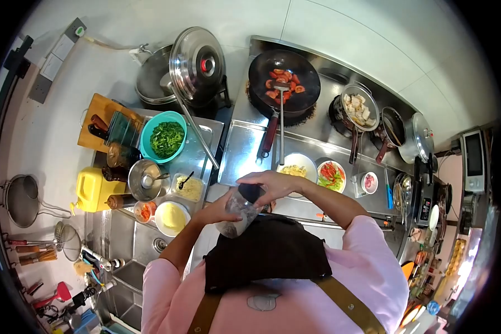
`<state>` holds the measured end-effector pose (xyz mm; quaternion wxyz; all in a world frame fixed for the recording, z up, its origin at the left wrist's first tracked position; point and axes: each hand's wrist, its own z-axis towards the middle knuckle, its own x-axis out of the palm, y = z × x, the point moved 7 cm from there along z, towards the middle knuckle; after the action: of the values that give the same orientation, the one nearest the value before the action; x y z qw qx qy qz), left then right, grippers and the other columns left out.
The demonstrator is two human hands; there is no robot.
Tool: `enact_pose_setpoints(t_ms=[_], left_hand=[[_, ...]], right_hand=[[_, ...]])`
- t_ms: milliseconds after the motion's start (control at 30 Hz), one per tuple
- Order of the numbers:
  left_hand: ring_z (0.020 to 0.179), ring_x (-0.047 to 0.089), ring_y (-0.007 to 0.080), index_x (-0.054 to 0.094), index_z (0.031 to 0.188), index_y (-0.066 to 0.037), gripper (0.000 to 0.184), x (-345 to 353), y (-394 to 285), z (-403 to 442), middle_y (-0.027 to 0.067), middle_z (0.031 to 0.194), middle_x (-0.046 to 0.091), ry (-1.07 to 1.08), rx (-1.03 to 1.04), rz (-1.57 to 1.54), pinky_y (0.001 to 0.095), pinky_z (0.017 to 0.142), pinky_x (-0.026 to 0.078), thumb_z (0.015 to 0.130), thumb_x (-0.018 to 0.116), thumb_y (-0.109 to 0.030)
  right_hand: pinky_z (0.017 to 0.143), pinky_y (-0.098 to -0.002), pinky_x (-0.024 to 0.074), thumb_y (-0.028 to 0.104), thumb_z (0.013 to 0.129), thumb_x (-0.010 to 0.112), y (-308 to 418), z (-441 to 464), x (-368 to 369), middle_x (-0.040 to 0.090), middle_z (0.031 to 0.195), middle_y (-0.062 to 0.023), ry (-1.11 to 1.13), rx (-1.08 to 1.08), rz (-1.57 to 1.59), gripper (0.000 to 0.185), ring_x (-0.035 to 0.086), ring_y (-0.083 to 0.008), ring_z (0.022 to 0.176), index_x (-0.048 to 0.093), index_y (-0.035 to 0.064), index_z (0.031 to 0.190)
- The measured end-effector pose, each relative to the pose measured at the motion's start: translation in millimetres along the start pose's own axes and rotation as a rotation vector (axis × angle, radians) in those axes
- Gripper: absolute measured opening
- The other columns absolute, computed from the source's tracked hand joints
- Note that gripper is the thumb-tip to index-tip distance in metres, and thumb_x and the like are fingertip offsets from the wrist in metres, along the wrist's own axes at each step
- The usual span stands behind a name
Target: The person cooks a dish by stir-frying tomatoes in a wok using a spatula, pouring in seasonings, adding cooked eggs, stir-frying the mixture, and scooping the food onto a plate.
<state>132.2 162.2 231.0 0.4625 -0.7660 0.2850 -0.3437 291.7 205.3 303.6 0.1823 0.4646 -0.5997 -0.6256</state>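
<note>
In front of my apron, my left hand (220,209) wraps round a clear jar (240,218) with something pale inside. The jar is tilted, its dark top (251,192) pointing away from me. My right hand (271,183) closes over that dark top; whether it is loose or fastened I cannot tell. Beyond my hands, a wok (261,61) holds cut tomatoes (281,83), with a long-handled spatula (282,122) resting in it. A bowl of yellow pieces (296,170) and a bowl of sliced red and green peppers (331,176) stand past my right hand.
A teal bowl (145,146) of chopped greens and a steel bowl (133,183) stand on the left counter by a yellow jug (92,190). A lidded pot (150,72) sits behind. To the right are a pan of pale pieces (358,110) and a smaller pan (394,123).
</note>
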Motion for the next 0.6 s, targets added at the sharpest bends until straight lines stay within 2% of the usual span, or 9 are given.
enact_pose_setpoints(t_ms=[33,67,133,167,300,400,467,533,600], left_hand=[[0.131,0.044,0.0262,0.021,0.152,-0.002,0.108,4.5,-6.8,5.6,0.0176,0.143,0.042,0.01,0.015,0.037,0.0362,0.11,0.034,0.07,0.086,-0.03],[0.131,0.045,0.0281,0.021,0.152,-0.002,0.109,7.0,-10.7,9.4,0.0192,0.142,0.043,-0.017,-0.007,0.147,0.037,0.11,0.035,0.07,0.086,-0.031],[0.131,0.046,0.032,0.022,0.151,-0.001,0.111,17.6,-29.3,11.0,0.0225,0.141,0.045,-0.073,-0.048,0.368,0.0385,0.109,0.036,0.068,0.087,-0.034],[0.125,0.05,0.039,0.023,0.151,-0.001,0.112,27.6,-51.0,7.1,0.0276,0.135,0.049,-0.128,-0.13,0.602,0.0422,0.106,0.041,0.066,0.087,-0.037],[0.112,0.054,0.0389,0.027,0.149,-0.003,0.107,45.1,-66.6,16.9,0.0239,0.122,0.053,-0.22,-0.021,1.149,0.0453,0.096,0.045,0.066,0.086,-0.036],[0.114,0.053,0.041,0.031,0.148,-0.004,0.107,37.7,-90.1,7.9,0.0214,0.122,0.052,-0.359,0.26,1.311,0.0439,0.096,0.045,0.063,0.088,-0.036],[0.123,0.048,0.0409,0.026,0.151,-0.005,0.111,9.1,-110.4,-1.1,0.0229,0.133,0.046,-0.467,0.292,1.062,0.0473,0.104,0.039,0.062,0.089,-0.028],[0.13,0.043,0.0401,0.022,0.153,-0.008,0.113,-23.9,-161.7,-20.7,0.0226,0.141,0.042,-0.632,0.361,0.822,0.0461,0.108,0.038,0.064,0.088,-0.029],[0.141,0.033,0.0347,0.014,0.154,-0.004,0.118,-68.0,-216.3,-54.4,0.0228,0.15,0.033,-0.772,0.505,0.711,0.0432,0.116,0.028,0.065,0.089,-0.027]], right_hand=[[0.074,-0.0342,0.0574,0.034,0.082,0.076,-5.0,-1.9,-0.7,0.062,0.119,-0.0144,-0.065,0.011,-0.069,0.069,0.068,-0.027,0.095,0.048,0.0123,0.141],[0.059,-0.0315,0.0584,0.045,0.087,0.07,-19.1,-5.3,4.4,0.067,0.098,-0.0148,-0.082,0.153,0.061,0.061,0.07,-0.0241,0.078,0.056,0.0051,0.132],[0.052,-0.0303,0.0578,0.054,0.089,0.064,-51.1,-26.0,18.9,0.068,0.093,-0.0167,-0.072,0.666,0.317,0.067,0.07,-0.0227,0.067,0.058,-0.0033,0.123],[0.055,-0.0297,0.0586,0.069,0.089,0.049,-40.2,-32.6,16.3,0.069,0.09,-0.021,-0.028,0.745,0.298,0.082,0.069,-0.023,0.06,0.06,-0.0078,0.115],[0.06,-0.031,0.0595,0.085,0.084,0.021,-74.4,-45.5,43.5,0.07,0.08,-0.0222,0.072,0.91,0.725,0.103,0.071,-0.0247,0.067,0.063,-0.0065,0.108],[0.06,-0.0308,0.0588,0.087,0.083,0.023,-96.4,-46.5,37.0,0.07,0.079,-0.0205,0.065,1.021,0.827,0.106,0.071,-0.0234,0.066,0.061,-0.0069,0.111],[0.055,-0.0278,0.0568,0.085,0.086,0.023,-56.0,-37.3,-8.7,0.07,0.075,-0.0165,-0.054,0.858,0.719,0.103,0.069,-0.0202,0.059,0.061,-0.0068,0.112],[0.047,-0.0244,0.0495,0.063,0.097,0.041,-53.0,-28.6,-73.2,0.07,0.074,-0.0133,-0.402,0.651,0.341,0.067,0.065,-0.0156,0.053,0.063,0.0023,0.116],[0.069,-0.0408,0.0553,0.043,0.091,0.058,-50.9,-29.4,-129.1,0.071,0.088,-0.0188,-0.924,0.477,-0.201,0.049,0.07,-0.0319,0.08,0.062,0.0031,0.119]])
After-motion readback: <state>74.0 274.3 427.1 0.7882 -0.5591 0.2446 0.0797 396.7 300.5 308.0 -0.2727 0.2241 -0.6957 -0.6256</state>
